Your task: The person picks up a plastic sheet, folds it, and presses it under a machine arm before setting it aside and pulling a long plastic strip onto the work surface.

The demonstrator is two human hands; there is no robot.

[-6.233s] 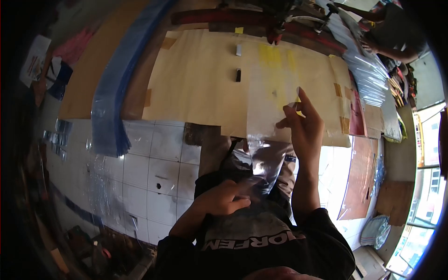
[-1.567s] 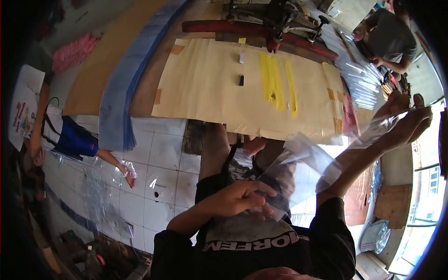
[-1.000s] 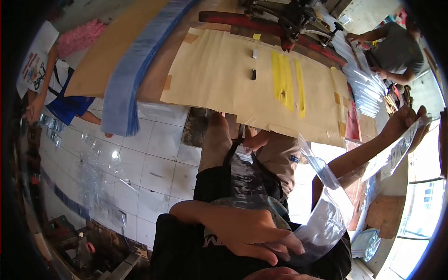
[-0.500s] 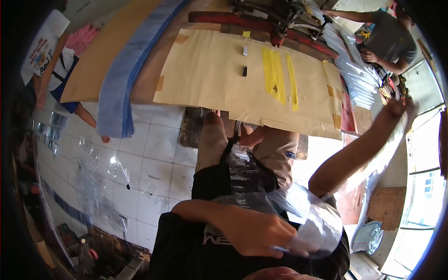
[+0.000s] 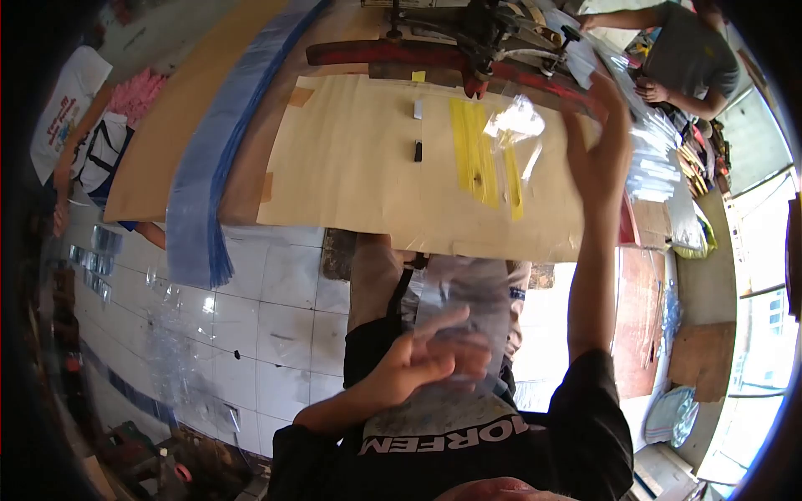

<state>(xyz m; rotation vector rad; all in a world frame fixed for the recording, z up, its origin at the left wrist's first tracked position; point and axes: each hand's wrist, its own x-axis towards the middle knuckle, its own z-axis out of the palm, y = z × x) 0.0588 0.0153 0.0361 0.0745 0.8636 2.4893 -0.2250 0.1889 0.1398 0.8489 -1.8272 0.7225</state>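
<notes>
My left hand (image 5: 430, 359) is over my lap with its fingers apart and slightly blurred. It overlaps a clear plastic sheet (image 5: 462, 288) that extends between the board's front edge and my shirt. Raised above the right end of the table, my right hand (image 5: 603, 138) is open, thumb out to the side, fingers smeared by motion. To the left of that hand, a shiny piece of clear plastic (image 5: 515, 121) shows over the brown paper-covered board (image 5: 351, 159). Yellow tape strips (image 5: 474, 159), a white piece (image 5: 418, 108) and a black piece (image 5: 418, 150) mark the board.
A red metal bar with black clamps (image 5: 384, 55) runs behind the board. Left of it, a long stack of bluish plastic film (image 5: 200, 200) hangs over the table edge. One person (image 5: 689, 63) works at the far right beside piled clear plastic (image 5: 656, 159); another (image 5: 79, 125) is at the left.
My right hand has swung from the far right to over the board. My left hand has moved up and opened; the crumpled plastic by it now appears as a flatter sheet.
</notes>
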